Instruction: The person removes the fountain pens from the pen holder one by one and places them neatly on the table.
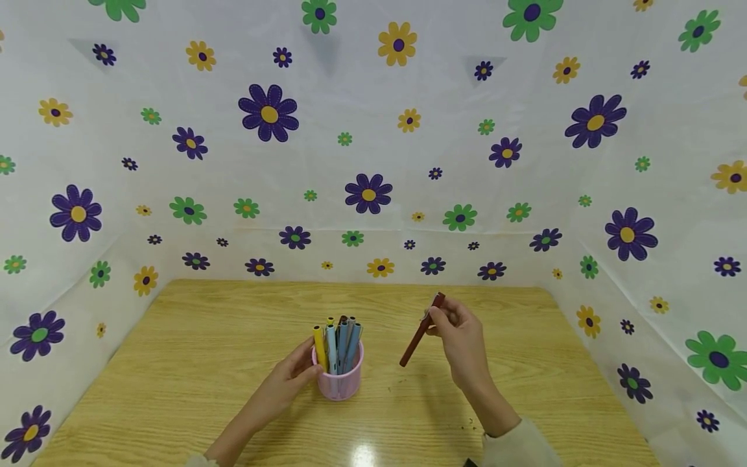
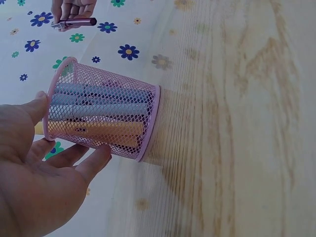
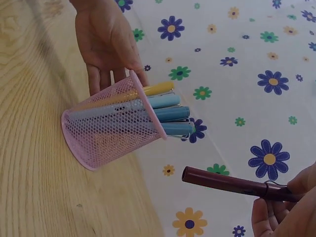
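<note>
A pink mesh pen holder (image 1: 340, 387) stands upright on the table, holding several pens (image 3: 170, 113) in yellow, light blue and darker blue. At its left side my left hand (image 1: 286, 384) holds it, thumb at the rim (image 2: 47, 116) and fingers round the mesh wall. To the right, above the table, my right hand (image 1: 463, 340) pinches a dark red pen (image 1: 419, 334) near its clip end. The pen slants, its lower end pointing down toward the holder, and it is apart from it. A dark red pen end (image 1: 343, 319) also shows among those in the holder.
The wood-grain table (image 1: 233, 337) is backed and flanked by a white flowered cloth (image 1: 332, 155). A small black object (image 1: 470, 462) lies at the front edge by the right sleeve (image 1: 519, 447). Tiny dark specks (image 1: 469, 425) are on the tabletop.
</note>
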A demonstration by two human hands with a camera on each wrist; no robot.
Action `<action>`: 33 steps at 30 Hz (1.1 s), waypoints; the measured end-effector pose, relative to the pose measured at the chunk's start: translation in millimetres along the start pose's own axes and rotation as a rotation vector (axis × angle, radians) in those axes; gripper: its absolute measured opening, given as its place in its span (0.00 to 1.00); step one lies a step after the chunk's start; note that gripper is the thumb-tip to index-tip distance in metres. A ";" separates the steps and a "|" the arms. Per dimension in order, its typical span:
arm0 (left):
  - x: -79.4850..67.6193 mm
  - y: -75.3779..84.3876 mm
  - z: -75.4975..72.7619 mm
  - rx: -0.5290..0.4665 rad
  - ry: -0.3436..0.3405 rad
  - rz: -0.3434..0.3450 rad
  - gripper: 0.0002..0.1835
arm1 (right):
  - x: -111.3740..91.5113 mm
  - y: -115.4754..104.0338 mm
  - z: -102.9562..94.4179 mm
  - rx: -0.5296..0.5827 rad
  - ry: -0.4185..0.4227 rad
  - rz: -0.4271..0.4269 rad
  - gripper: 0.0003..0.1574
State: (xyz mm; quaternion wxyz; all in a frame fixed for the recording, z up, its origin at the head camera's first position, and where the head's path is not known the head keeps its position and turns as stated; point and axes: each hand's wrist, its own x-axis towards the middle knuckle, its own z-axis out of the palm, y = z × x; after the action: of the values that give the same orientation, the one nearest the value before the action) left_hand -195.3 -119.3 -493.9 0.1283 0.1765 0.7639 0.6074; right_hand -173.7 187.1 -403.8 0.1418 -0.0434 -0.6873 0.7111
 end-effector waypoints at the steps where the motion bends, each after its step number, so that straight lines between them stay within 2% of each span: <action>1: -0.1 -0.1 0.1 -0.001 -0.001 -0.001 0.32 | 0.5 2.5 -0.4 0.002 0.001 0.011 0.14; 9: -0.9 0.0 1.0 0.001 0.003 0.002 0.32 | 3.5 22.1 -1.8 0.007 0.001 0.077 0.13; 33: -2.1 2.6 1.6 -0.012 0.016 -0.014 0.33 | 3.9 61.5 16.4 -0.102 -0.079 0.154 0.15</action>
State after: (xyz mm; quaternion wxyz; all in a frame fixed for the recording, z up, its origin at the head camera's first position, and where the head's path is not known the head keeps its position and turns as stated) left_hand -192.5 -118.3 -491.7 0.1274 0.1652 0.7625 0.6125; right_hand -190.4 171.4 -463.2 0.0571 -0.0751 -0.7224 0.6850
